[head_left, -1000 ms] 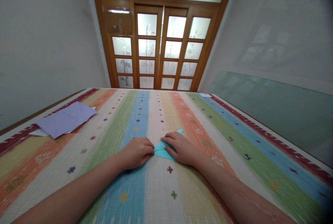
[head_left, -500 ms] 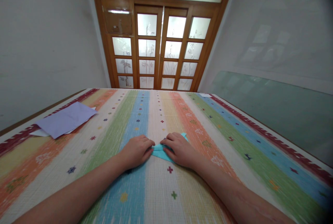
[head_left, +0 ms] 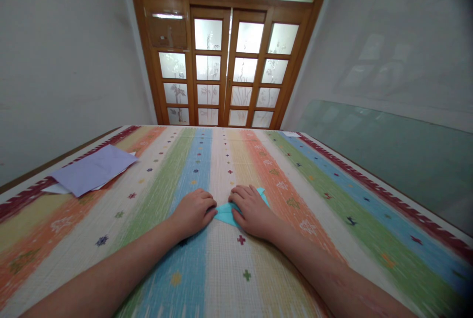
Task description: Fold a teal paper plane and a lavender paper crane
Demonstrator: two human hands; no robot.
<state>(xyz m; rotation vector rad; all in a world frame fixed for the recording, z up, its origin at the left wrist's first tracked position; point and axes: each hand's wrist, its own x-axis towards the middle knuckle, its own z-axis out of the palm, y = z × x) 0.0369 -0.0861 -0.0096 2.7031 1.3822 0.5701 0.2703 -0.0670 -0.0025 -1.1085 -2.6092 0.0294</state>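
Observation:
A small folded piece of turquoise paper point(head_left: 224, 213) lies flat on the striped cloth point(head_left: 221, 278) in front of me. My left hand point(head_left: 193, 212) rests with curled fingers on the cloth, its fingertips pinching the paper's left point. My right hand point(head_left: 252, 211) lies flat over most of the paper and presses it down; only the left part and a small corner at the upper right show.
A lilac sheet point(head_left: 92, 170) lies over white papers at the left edge of the table. A wooden door with frosted panes point(head_left: 229, 62) stands beyond the far edge. A glass pane point(head_left: 388, 145) leans against the wall at the right.
Both hands have shifted slightly away from me with the paper, and my right hand has slid further over it, covering more of the turquoise.

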